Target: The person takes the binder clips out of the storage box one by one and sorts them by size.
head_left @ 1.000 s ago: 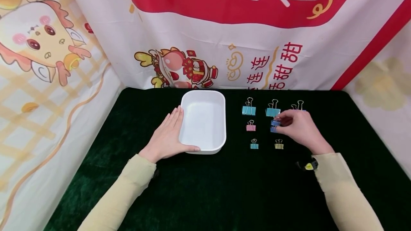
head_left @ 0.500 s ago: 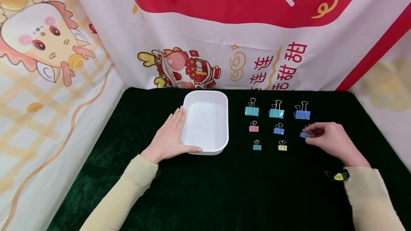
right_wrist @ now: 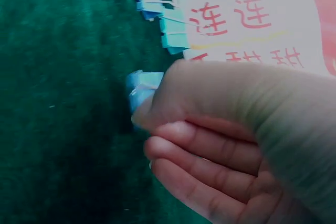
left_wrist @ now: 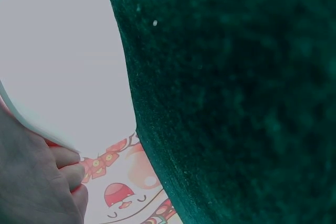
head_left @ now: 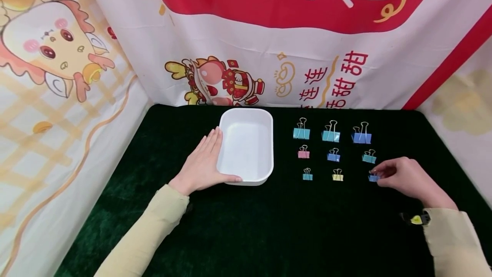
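Observation:
In the head view my left hand [head_left: 201,161] lies with straight fingers along the left side of a white rectangular tub [head_left: 246,178], its thumb at the near rim. My right hand [head_left: 407,181] pinches a small blue binder clip [head_left: 373,177] between thumb and fingertips, low over the cloth at the near right of the clip rows. Just beyond it stands a teal binder clip [head_left: 369,157]. Farther back is a large blue clip [head_left: 362,138]. The right wrist view shows the pinched clip partly hidden by the thumb.
More binder clips stand in rows: two large teal ones [head_left: 301,134], a pink one [head_left: 303,154], a mid-row blue one [head_left: 333,157], a small teal one [head_left: 307,177] and a yellow one [head_left: 338,177]. Dark green cloth [head_left: 246,230] covers the table; a printed curtain [head_left: 215,37] hangs behind.
My right hand has moved rightward from the middle column, then toward me, with the small blue clip in its fingers. The right-column teal clip now shows. My left hand stays at the tub.

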`<state>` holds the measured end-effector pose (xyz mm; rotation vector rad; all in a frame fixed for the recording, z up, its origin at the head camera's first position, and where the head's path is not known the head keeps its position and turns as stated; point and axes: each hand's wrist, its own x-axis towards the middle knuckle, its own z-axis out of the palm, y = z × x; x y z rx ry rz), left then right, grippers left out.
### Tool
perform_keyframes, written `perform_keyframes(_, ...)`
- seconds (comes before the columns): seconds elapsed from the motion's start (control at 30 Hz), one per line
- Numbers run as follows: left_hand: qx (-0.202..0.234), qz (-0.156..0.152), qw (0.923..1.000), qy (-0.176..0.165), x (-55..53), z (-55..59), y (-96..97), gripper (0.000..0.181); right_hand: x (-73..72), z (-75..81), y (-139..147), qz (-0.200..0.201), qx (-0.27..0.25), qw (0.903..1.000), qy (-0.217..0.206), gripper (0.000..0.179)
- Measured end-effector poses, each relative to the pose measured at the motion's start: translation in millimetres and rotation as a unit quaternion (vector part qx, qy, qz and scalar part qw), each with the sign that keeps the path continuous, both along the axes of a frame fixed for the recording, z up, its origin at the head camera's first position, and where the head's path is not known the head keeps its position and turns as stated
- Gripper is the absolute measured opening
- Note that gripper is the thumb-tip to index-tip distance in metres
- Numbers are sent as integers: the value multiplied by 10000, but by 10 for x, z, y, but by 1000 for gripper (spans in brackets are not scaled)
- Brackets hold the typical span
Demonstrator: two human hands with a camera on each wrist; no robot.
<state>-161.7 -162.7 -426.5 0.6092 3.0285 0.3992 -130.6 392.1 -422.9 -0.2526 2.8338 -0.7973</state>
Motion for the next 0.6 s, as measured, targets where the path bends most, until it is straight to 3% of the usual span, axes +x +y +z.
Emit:
perform_keyframes(0.33, -12, 65, 10000, -9, -3, -2, -17, 141, -20, -80, 14, -1, -96, 9999, -88, 24)
perform_keyframes(0.43, -20, 61, 10000, 24, 1, -11, -24, 141, -1, -63, 47, -80, -166, 9998, -7, 33)
perform_keyframes(0.6, -16, 0, 9998, 204, -2, -37, -47, 140, -13, 24, 85, -663, -222, 9964, 486, 59)
